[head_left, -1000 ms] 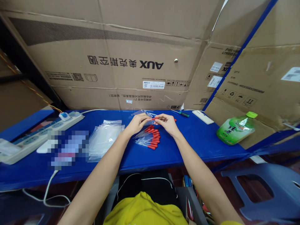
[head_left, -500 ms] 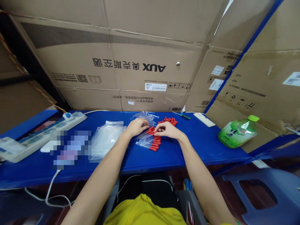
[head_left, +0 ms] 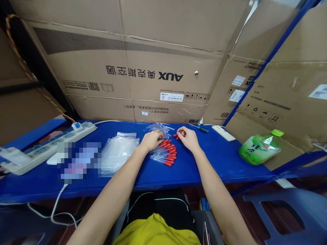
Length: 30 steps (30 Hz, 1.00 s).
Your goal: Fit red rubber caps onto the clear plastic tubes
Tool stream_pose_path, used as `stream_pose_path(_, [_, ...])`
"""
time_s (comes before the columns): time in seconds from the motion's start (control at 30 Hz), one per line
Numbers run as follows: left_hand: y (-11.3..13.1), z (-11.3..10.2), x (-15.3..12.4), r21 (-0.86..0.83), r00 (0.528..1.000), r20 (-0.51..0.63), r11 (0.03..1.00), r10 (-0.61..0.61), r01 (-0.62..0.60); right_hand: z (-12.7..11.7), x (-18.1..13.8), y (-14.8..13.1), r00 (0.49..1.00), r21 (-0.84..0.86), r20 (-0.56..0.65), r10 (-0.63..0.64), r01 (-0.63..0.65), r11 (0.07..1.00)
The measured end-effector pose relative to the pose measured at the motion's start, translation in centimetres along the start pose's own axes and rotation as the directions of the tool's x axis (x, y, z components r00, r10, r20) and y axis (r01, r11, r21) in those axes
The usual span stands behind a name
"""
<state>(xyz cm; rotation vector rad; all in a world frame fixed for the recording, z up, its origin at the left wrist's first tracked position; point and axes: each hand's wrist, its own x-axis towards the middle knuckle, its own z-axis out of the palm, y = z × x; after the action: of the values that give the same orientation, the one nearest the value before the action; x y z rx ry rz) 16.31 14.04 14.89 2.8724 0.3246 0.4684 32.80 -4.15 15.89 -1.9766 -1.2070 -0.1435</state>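
Note:
My left hand (head_left: 151, 140) is closed, its fingertips pinched together over the upper end of a fan of red-bulbed droppers (head_left: 168, 153). What lies between those fingers is too small to make out. Just behind it are loose clear glass tubes (head_left: 163, 128). My right hand (head_left: 189, 139) bends over a small pile of red rubber bulbs (head_left: 176, 136), fingers closed on a bulb and partly covering the pile. The finished-looking droppers have clear stems pointing left and red ends pointing right.
Clear zip bags (head_left: 119, 153) lie left, beside a blurred-out item and a power strip (head_left: 51, 146). A screwdriver (head_left: 203, 129), a white flat device (head_left: 223, 133) and a green bottle (head_left: 260, 148) are right. Cardboard (head_left: 143, 44) walls the back of the blue table (head_left: 217, 163).
My right hand has moved away from the droppers, up and right to the red bulbs. My left hand stays near the dropper fan. The view has shifted slightly.

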Motion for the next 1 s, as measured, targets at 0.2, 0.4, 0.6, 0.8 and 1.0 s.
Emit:
stream_pose_path(0.2, [0.8, -0.3, 0.0, 0.100, 1.000, 0.011, 0.995, -0.029, 0.028, -0.6, -0.2, 0.5, 0.988, -0.246, -0.047, 0.146, -0.153, 0.957])
stream_pose_path(0.4, [0.4, -0.5, 0.0, 0.067, 0.993, -0.098, 0.995, -0.061, 0.068, -0.5, -0.5, -0.5, 0.976, -0.384, 0.039, 0.214, -0.183, 0.905])
stream_pose_path(0.6, [-0.4, -0.2, 0.2, -0.220, 0.982, -0.150, 0.972, -0.117, 0.083, -0.6, -0.5, -0.5, 0.966, -0.401, 0.039, 0.254, -0.217, 0.890])
stream_pose_path(0.8, [0.1, 0.3, 0.5, -0.302, 0.980, -0.201, 0.952, -0.010, -0.052, -0.6, -0.4, -0.3, 0.974, -0.308, -0.023, 0.227, -0.223, 0.925])
stream_pose_path(1.0, [0.8, -0.1, 0.3, -0.232, 0.976, -0.217, 0.972, -0.011, -0.041, -0.4, -0.2, -0.4, 0.985, 0.060, -0.120, 0.125, -0.118, 0.991])
